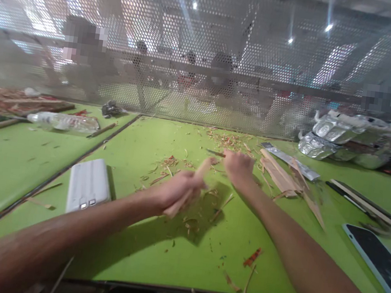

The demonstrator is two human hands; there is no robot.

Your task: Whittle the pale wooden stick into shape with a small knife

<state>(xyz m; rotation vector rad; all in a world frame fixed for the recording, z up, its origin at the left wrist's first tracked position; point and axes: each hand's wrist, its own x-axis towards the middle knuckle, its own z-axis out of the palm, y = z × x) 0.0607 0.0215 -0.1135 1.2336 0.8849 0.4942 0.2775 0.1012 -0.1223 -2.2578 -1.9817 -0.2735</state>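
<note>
My left hand [180, 190] is wrapped round a pale wooden stick [203, 167], whose upper end sticks out toward the upper right and whose lower end shows below the fist. Just right of the stick's upper end, my right hand [238, 166] is closed round a small knife [216, 153]; its thin blade points left above the green table [131, 253]. Both hands are slightly blurred. Curly wood shavings [190, 225] lie beneath and around them.
A white power bank [89, 185] sits left of my left forearm. Wood strips [280, 172] and a metal ruler [290, 161] lie right of my right hand. Farther right are a phone [378, 262] and foil-wrapped items [341, 137]. A plastic bottle [64, 121] lies back left, before a perforated screen [203, 90].
</note>
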